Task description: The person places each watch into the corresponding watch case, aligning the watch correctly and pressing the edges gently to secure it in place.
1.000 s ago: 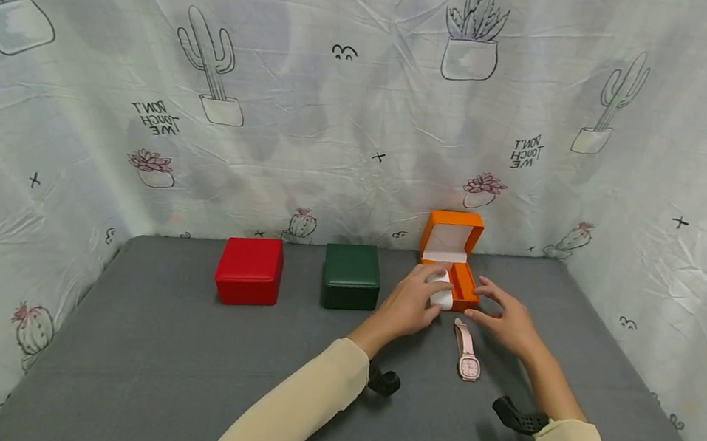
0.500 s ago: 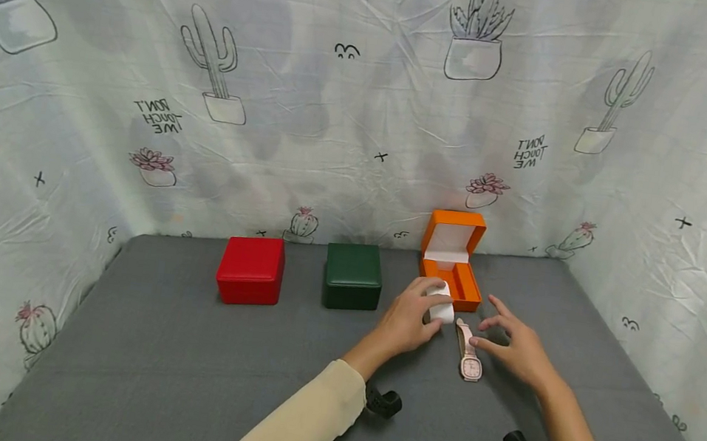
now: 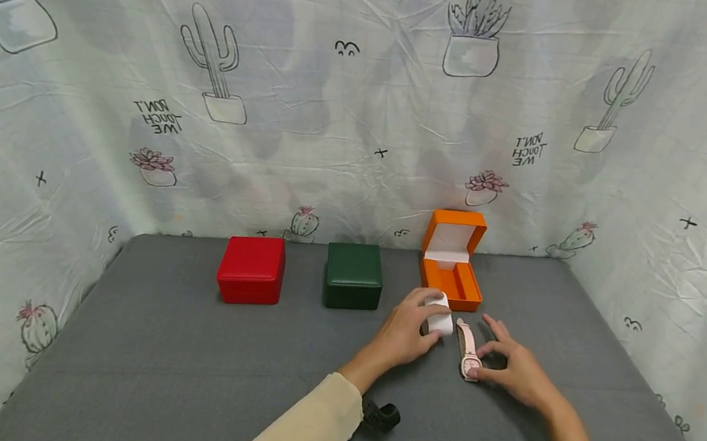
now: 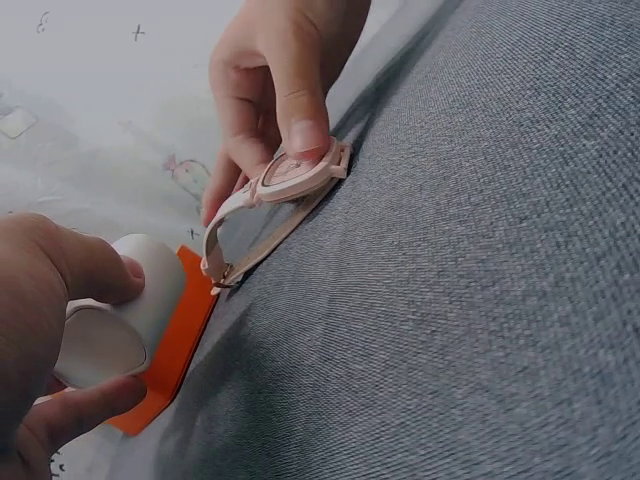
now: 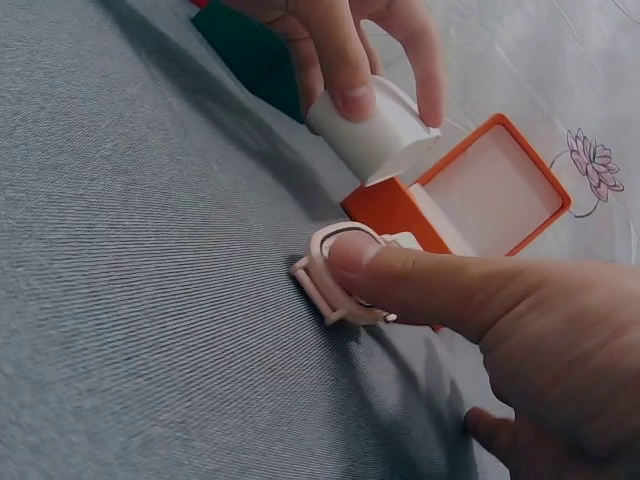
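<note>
My left hand (image 3: 402,331) pinches a white watch cushion (image 4: 152,300) between thumb and fingers, held just in front of the orange watch box (image 3: 439,273). That box stands with its lid up, showing an orange tray with compartments inside. A pink wristwatch (image 3: 465,339) lies right of the cushion, its strap buckled into a loop, as the left wrist view shows. On the watch is my right hand (image 3: 517,372), thumb pressed on the dial and index finger at the case's far side. In the right wrist view the thumb covers much of the dial (image 5: 325,240).
A closed green box (image 3: 353,276) stands left of the orange one, and a closed red box (image 3: 251,270) further left. Behind the grey table (image 3: 159,374) hangs a white curtain (image 3: 316,96) printed with cacti. Black wrist mounts (image 3: 381,416) sit at both wrists.
The left hand has drawn the white cushion out of the orange box toward the front. The right hand has moved from beside the box down to the watch and taken hold of it.
</note>
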The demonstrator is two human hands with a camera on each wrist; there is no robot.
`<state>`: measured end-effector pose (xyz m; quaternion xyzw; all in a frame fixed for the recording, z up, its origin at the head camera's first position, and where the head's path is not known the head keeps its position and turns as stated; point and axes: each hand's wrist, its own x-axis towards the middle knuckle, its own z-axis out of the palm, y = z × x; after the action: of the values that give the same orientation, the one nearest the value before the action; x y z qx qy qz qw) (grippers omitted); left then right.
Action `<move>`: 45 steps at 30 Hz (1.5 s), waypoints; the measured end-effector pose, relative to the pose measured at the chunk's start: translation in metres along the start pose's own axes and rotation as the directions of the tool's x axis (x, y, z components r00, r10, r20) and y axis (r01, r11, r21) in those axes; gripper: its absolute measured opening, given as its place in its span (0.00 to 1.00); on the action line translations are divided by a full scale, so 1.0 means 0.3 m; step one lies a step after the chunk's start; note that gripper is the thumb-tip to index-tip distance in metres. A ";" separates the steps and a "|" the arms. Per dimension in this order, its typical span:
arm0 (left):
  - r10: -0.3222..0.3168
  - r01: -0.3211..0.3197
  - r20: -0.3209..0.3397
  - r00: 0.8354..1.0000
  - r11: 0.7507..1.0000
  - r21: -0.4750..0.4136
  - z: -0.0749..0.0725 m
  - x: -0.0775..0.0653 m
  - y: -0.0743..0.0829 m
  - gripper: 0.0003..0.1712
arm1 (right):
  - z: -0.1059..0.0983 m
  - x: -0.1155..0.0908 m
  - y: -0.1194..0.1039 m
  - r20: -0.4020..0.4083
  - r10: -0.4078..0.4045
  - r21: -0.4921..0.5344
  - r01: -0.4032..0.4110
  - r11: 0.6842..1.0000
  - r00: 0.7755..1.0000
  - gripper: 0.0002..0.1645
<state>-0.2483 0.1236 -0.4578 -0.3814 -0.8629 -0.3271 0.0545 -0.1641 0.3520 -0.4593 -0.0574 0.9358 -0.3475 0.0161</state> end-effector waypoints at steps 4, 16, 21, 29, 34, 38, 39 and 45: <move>0.005 -0.005 -0.015 1.000 1.000 -0.008 0.006 -0.012 -0.003 0.21 | 0.017 -0.007 0.004 -0.022 -0.030 0.033 0.030 0.999 0.999 0.15; 0.004 -0.005 -0.032 0.999 0.999 -0.051 0.012 -0.036 -0.002 0.20 | 0.025 -0.008 -0.016 -0.081 -0.061 0.105 0.069 0.992 0.995 0.08; 0.028 -0.034 -0.061 0.998 0.994 -0.105 0.010 -0.043 0.002 0.21 | 0.020 0.005 -0.029 -0.128 -0.137 0.266 0.167 0.949 0.982 0.05; 0.052 -0.074 -0.102 0.993 0.971 -0.226 0.000 -0.041 0.011 0.21 | 0.008 0.021 -0.066 -0.147 -0.103 0.411 0.155 0.898 0.984 0.05; 0.061 -0.097 -0.138 0.989 0.957 -0.272 -0.021 -0.032 0.019 0.21 | 0.003 0.040 -0.094 -0.149 -0.081 0.415 0.137 0.899 0.986 0.07; 0.057 -0.104 -0.156 0.986 0.945 -0.309 -0.040 -0.027 0.023 0.21 | -0.002 0.059 -0.121 -0.155 -0.074 0.414 0.133 0.900 0.985 0.09; 0.056 -0.104 -0.157 0.986 0.943 -0.317 -0.043 -0.027 0.024 0.21 | -0.003 0.063 -0.128 -0.157 -0.071 0.413 0.131 0.901 0.985 0.09; 0.052 -0.111 -0.156 0.986 0.910 -0.399 -0.061 -0.024 0.023 0.22 | -0.007 0.086 -0.151 -0.170 -0.077 0.445 0.146 0.883 0.982 0.08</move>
<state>-0.2413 0.1114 -0.4426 -0.3958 -0.7533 -0.5229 0.0490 -0.1856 0.3161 -0.4278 -0.0801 0.8218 -0.5609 -0.0601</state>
